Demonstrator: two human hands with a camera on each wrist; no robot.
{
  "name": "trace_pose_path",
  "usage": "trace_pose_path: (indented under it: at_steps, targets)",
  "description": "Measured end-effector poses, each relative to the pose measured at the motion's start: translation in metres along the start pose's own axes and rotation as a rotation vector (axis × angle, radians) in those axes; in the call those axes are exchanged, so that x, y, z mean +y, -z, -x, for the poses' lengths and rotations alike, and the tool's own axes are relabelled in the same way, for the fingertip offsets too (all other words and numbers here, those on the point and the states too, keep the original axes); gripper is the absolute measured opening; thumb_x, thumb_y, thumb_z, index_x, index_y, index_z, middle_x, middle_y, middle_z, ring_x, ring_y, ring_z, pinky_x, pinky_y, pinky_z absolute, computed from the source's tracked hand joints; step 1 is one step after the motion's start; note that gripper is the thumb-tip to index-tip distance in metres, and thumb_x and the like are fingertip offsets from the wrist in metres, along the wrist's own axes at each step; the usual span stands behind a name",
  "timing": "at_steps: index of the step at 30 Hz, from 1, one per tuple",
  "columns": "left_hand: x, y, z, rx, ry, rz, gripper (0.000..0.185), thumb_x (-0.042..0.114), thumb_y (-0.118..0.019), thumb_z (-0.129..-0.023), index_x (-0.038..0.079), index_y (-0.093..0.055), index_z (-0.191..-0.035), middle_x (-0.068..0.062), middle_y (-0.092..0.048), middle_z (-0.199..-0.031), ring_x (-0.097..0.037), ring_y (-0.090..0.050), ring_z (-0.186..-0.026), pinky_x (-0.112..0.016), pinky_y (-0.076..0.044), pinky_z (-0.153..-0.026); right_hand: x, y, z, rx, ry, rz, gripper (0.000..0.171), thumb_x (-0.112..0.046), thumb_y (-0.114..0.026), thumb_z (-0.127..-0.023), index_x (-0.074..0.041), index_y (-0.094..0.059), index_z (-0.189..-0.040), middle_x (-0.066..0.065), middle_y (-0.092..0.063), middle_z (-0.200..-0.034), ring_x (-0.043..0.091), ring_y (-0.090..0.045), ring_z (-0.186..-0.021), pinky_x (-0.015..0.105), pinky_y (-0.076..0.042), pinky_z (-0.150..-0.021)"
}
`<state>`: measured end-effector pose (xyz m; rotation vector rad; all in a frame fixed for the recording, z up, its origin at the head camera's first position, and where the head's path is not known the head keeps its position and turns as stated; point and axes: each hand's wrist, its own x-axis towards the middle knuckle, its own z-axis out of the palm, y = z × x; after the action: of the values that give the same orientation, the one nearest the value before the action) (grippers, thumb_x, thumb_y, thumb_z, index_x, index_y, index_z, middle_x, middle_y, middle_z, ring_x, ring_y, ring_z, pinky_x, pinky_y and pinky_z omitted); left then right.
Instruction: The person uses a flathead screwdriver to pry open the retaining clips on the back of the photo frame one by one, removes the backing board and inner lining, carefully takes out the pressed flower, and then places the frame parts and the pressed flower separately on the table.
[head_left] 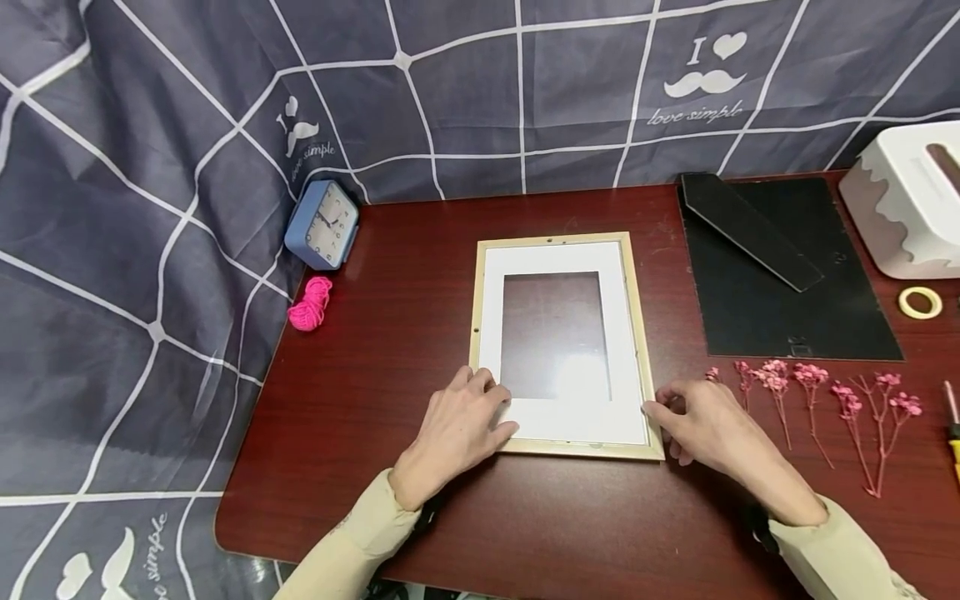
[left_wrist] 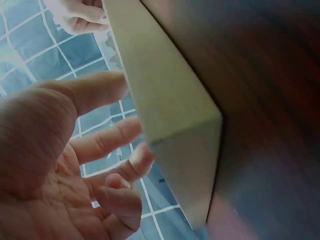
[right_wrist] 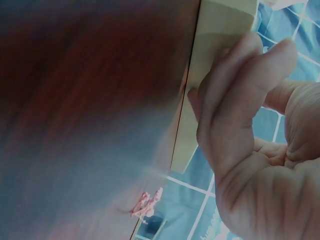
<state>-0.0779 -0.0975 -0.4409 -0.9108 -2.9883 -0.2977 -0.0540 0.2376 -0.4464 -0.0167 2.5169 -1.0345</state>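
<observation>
Head view: left hand (head_left: 457,429) and right hand (head_left: 705,425), fingers loosely curled, touch the picture frame's (head_left: 558,242) near corners, flat mid-bench (head_left: 390,292); seemingly positioning it, firmer grips needed next.

Frame (head_left: 558,346) mid-table; flowers (head_left: 817,396) crowd right (left side open)

Frame (head_left: 558,346) lies mid-table (head_left: 375,500), backing board (head_left: 795,308) right, clock (head_left: 324,223) left.

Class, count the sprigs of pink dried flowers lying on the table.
About 6, in a row right of the right hand: at. Overlapping stems make the count uncertain.
</observation>
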Motion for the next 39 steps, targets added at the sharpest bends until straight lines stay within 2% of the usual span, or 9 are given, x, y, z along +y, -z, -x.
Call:
trace_pose_path:
  at_steps: [6, 10, 18, 26, 29, 33, 34, 35, 39]
  targets:
    - [0.008, -0.004, -0.003, -0.049, 0.058, 0.022, 0.025, 0.035, -0.087, -0.089, 0.014, -0.076, -0.097, -0.005, -0.065, -0.102, -0.024, -0.059, -0.095, -0.033, -0.06, -0.057, -0.001, -0.003, 0.0, 0.004, 0.001, 0.008, 0.027, -0.02, -0.062, -0.108, 0.005, -0.072, -0.112, 0.0, -0.072, -0.071, 0.01, -0.066, -0.048, 0.029, -0.061, -0.056]
    - [0.007, -0.006, -0.006, -0.032, 0.058, 0.033, 0.028, 0.033, -0.086, -0.091, 0.011, -0.076, -0.105, -0.008, -0.066, -0.11, -0.028, -0.061, -0.101, -0.035, -0.063, -0.065, -0.001, -0.004, -0.001, 0.009, -0.01, 0.004, 0.031, -0.019, -0.061, -0.108, 0.008, -0.07, -0.119, 0.001, -0.074, -0.075, 0.01, -0.067, -0.049, 0.029, -0.061, -0.054]
    - [0.002, -0.014, -0.01, 0.02, 0.028, 0.136, 0.024, 0.03, -0.084, -0.091, 0.011, -0.069, -0.092, -0.007, -0.062, -0.109, -0.026, -0.052, -0.097, -0.039, -0.056, -0.075, -0.001, -0.006, -0.001, 0.013, -0.032, -0.025, 0.032, -0.018, -0.061, -0.107, 0.01, -0.067, -0.122, 0.006, -0.078, -0.083, 0.011, -0.069, -0.05, 0.03, -0.061, -0.05]
    - [0.004, -0.016, -0.015, 0.089, 0.036, 0.243, 0.029, 0.024, -0.081, -0.095, 0.014, -0.063, -0.075, -0.011, -0.062, -0.126, -0.043, -0.045, -0.13, -0.053, -0.045, -0.093, -0.001, -0.006, 0.0, 0.024, -0.03, -0.019, 0.032, -0.018, -0.062, -0.106, 0.009, -0.068, -0.122, 0.005, -0.079, -0.082, 0.009, -0.069, -0.049, 0.029, -0.061, -0.054]
    - [-0.002, -0.027, -0.017, 0.159, -0.008, 0.273, 0.03, 0.025, -0.08, -0.097, 0.013, -0.065, -0.074, -0.012, -0.063, -0.129, -0.041, -0.046, -0.132, -0.057, -0.048, -0.103, -0.002, -0.006, 0.001, 0.027, -0.025, -0.021, 0.031, -0.018, -0.061, -0.105, 0.008, -0.068, -0.121, 0.004, -0.078, -0.081, 0.008, -0.069, -0.049, 0.029, -0.061, -0.053]
    - [-0.011, -0.039, -0.016, 0.345, -0.043, 0.33, 0.017, 0.019, -0.077, -0.099, 0.009, -0.075, -0.084, -0.015, -0.061, -0.137, -0.038, -0.049, -0.136, -0.048, -0.051, -0.116, -0.002, -0.007, 0.001, 0.027, -0.025, -0.019, 0.033, -0.018, -0.061, -0.106, 0.009, -0.068, -0.123, 0.005, -0.079, -0.082, 0.008, -0.069, -0.049, 0.029, -0.06, -0.053]
    - [-0.016, -0.044, -0.016, 0.399, -0.034, 0.364, 0.011, 0.017, -0.076, -0.099, 0.008, -0.077, -0.092, -0.015, -0.059, -0.142, -0.034, -0.05, -0.137, -0.04, -0.053, -0.114, -0.002, -0.007, 0.001, 0.029, -0.024, -0.016, 0.033, -0.018, -0.061, -0.106, 0.009, -0.068, -0.123, 0.005, -0.079, -0.082, 0.008, -0.069, -0.048, 0.03, -0.06, -0.053]
    - [-0.012, -0.035, -0.015, 0.433, 0.001, 0.421, 0.006, 0.01, -0.078, -0.095, 0.005, -0.078, -0.1, -0.017, -0.058, -0.144, -0.035, -0.054, -0.136, -0.038, -0.057, -0.112, -0.002, -0.007, 0.001, 0.03, -0.023, -0.012, 0.033, -0.018, -0.062, -0.106, 0.009, -0.068, -0.123, 0.005, -0.079, -0.082, 0.008, -0.068, -0.048, 0.029, -0.06, -0.053]
    - [-0.011, -0.021, -0.011, 0.451, 0.221, 0.778, 0.046, -0.004, -0.079, -0.09, 0.0, -0.069, -0.135, -0.021, -0.057, -0.149, -0.03, -0.067, -0.129, -0.023, -0.065, -0.1, -0.002, -0.007, 0.001, 0.038, -0.017, -0.002, 0.033, -0.019, -0.062, -0.106, 0.008, -0.069, -0.122, 0.005, -0.079, -0.083, 0.008, -0.068, -0.048, 0.029, -0.059, -0.053]
